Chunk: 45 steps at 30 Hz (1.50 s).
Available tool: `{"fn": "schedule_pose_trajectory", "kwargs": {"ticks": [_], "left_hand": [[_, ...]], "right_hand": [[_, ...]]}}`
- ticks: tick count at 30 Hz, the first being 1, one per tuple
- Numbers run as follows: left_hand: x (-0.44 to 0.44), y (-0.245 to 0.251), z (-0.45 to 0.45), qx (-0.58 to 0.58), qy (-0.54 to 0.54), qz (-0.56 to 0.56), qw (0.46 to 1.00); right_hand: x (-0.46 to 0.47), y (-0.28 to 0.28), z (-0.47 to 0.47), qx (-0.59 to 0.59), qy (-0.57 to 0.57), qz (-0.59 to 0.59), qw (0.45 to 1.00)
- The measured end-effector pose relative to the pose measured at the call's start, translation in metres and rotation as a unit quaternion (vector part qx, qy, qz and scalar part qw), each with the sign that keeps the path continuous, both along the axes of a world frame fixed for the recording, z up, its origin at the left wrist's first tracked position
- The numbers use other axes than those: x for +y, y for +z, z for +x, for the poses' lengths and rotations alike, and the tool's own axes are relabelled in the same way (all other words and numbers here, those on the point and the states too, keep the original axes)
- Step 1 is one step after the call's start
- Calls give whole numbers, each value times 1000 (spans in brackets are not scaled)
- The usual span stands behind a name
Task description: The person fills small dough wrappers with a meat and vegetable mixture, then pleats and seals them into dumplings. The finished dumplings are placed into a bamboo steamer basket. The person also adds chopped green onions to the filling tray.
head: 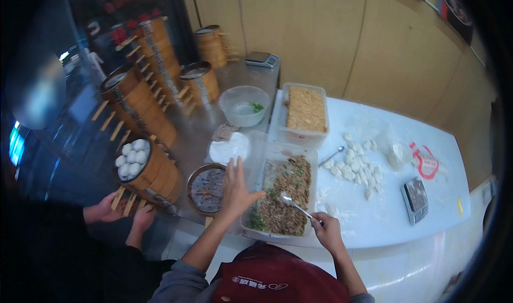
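Note:
My left hand (pixel 236 190) hovers with spread fingers between a round steamer tray (pixel 207 188) and a plastic tub of minced filling (pixel 286 211) with chopped greens. Near its fingertips lies a stack of round white wrappers or sheets (pixel 230 147). My right hand (pixel 326 227), at the tub's right edge, grips the handle of a metal spoon (pixel 298 207), whose bowl is over the filling. Beyond the tub stands a second plastic container (pixel 306 108) filled with a tan, crumbly mass. Many small pieces of white dough (pixel 356 164) lie to the right on the white board.
At left a person's hands (pixel 142 219) hold the handles of a bamboo steamer stack (pixel 160 182) topped with white buns. More steamer stacks (pixel 140 102) stand behind. A clear bowl with greens (pixel 244 106), a second spoon (pixel 332 155) and two scales (pixel 415 200) are around.

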State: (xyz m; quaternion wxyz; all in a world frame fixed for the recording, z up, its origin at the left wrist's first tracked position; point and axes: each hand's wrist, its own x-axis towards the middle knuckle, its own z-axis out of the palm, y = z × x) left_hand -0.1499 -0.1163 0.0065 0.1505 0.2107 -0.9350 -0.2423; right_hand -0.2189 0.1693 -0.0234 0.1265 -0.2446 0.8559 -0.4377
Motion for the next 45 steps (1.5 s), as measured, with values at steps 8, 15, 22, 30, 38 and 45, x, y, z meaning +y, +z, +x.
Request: {"fn": "schedule_pose_trajectory", "kwargs": {"ticks": [8,15,22,30,38,45], "left_hand": [[-41,-31,0,-51,-42,160,985],[-59,-27,-15,-31,-1,211,977],[-63,-34,-40,-122,-81,192,970],[-71,-71,-58,-132,-144,315,929],[-51,-37,-84,-135,-208,182,951],[83,41,-105,-116,-282,222,926]], "right_hand": [[1,12,0,131,-55,83,986],[3,-5,-26,252,-28,197,947],[-12,-1,-42,233,-10,233,944],[-18,-17,-51,-138,-66,158,976],[-30,-40,-66,-103,-112,-25,988],[120,20,34,-203,-243,-277,907]]}}
